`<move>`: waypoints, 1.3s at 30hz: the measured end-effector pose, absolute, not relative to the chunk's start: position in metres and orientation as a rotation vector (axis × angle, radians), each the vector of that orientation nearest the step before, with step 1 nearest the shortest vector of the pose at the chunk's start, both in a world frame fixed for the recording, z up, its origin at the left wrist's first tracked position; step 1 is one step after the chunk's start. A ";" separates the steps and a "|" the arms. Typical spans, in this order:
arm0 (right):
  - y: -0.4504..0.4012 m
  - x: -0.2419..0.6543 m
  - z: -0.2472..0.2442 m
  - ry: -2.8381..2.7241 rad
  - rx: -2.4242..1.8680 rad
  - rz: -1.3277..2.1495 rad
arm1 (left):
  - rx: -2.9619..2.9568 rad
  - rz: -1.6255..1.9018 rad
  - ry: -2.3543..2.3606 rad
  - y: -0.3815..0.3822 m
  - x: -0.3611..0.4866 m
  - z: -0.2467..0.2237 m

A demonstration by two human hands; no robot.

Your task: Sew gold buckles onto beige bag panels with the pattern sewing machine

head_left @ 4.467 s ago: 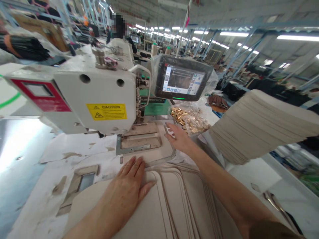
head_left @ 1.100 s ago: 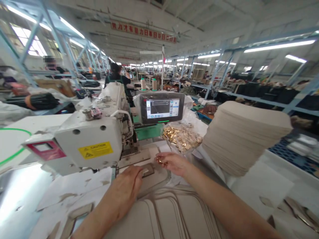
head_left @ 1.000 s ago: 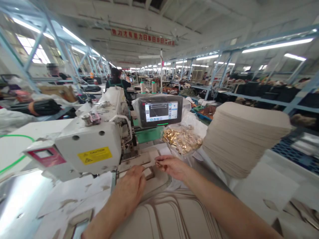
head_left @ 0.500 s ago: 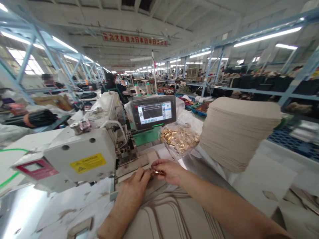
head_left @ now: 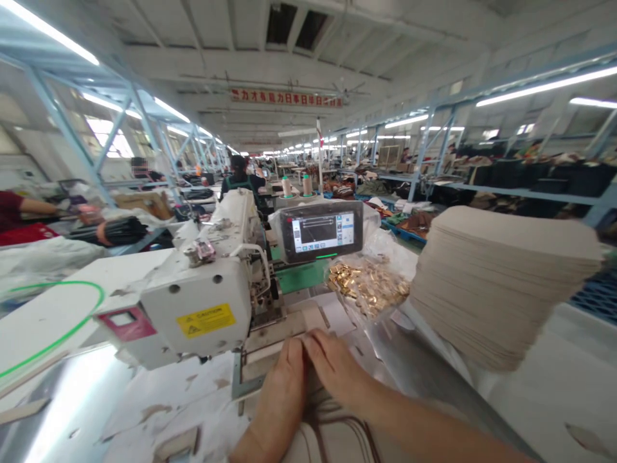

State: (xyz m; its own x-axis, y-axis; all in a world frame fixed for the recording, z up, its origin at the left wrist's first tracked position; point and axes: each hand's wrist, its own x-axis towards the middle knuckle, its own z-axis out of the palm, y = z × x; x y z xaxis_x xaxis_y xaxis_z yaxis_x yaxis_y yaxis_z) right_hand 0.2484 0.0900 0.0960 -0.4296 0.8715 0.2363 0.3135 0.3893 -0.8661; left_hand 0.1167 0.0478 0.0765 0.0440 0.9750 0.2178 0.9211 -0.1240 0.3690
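At the bottom centre of the frame I have the edges of a pile of beige panels (head_left: 332,444), with my hands over its far end. My left hand (head_left: 283,389) and right hand (head_left: 335,370) come together there, fingers narrow and bent, fingertips meeting; they hide whatever lies between them, so I cannot tell if anything is pinched. Just left of my left hand I see a grey metal clamp frame (head_left: 238,386), and at lower left a beige cut-out frame (head_left: 176,440) lies on the paper-covered counter (head_left: 91,392). Left of centre stands the white sewing machine (head_left: 164,315), its yellow CAUTION label (head_left: 206,319) facing me. At right I have a tall stack of beige panels (head_left: 506,289), leaning somewhat. Between it and the machine sits a clear bag of gold metal pieces (head_left: 369,286), with a lit control screen (head_left: 318,235) behind it, near centre. Past that I make out two thread spools (head_left: 307,185), a co-worker in dark clothing (head_left: 236,183), a dark red sleeve (head_left: 12,204) at the left edge, and a red-lettered banner (head_left: 286,98) at upper centre.
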 end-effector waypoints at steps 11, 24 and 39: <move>0.069 0.249 0.102 -2.276 -1.088 0.895 | 2.117 0.989 1.514 0.037 0.109 0.071; 0.073 0.249 0.106 -2.458 -1.011 0.724 | 1.803 0.999 1.595 0.044 0.105 0.074; 0.077 0.253 0.109 -2.487 -0.993 0.831 | 1.859 1.035 1.450 0.044 0.099 0.078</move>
